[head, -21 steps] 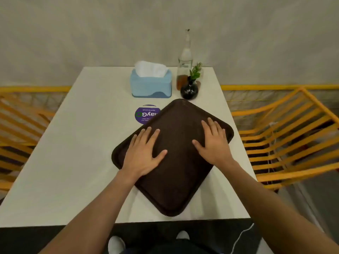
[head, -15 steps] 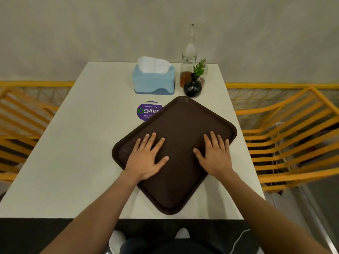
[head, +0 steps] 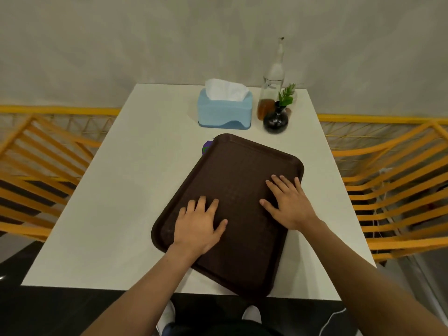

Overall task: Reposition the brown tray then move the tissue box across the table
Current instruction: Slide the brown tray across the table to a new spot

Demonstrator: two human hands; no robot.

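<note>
1. the left hand [head: 197, 225] lies flat, palm down, fingers spread and released, pressing on the near-left part of the brown tray [head: 232, 209]; it grips nothing.
2. the right hand [head: 288, 203] lies the same way, open and flat on the tray's right side, its fingertips near the tray's right rim at about 2 o'clock from the tray's middle.
3. the tray sits skewed on the white table [head: 126, 190]: its long axis runs from roughly 11 o'clock at the far end to 5 o'clock at the near end, and its near corner hangs just over the table's near edge.
4. the tray is empty apart from the two hands; it partly covers a purple sticker [head: 206, 147] at its far-left corner.
5. the tissue box [head: 224, 111] stands at about 12 o'clock from the left hand, beyond the tray's far end, apart from it, with white tissue rising out of its top slot.
6. judged from this, the tray step is in hand; squaring it would call for a flat-palm slide or turn, and the box is untouched.
7. the left hand looks somewhat nearer in line to the box; the right hand's path passes closer to the dark vase [head: 276, 120] with a green sprig and the glass bottle [head: 272, 93], which holds a little brown liquid, both just right of the box.
8. those two could tip if brushed.
</note>
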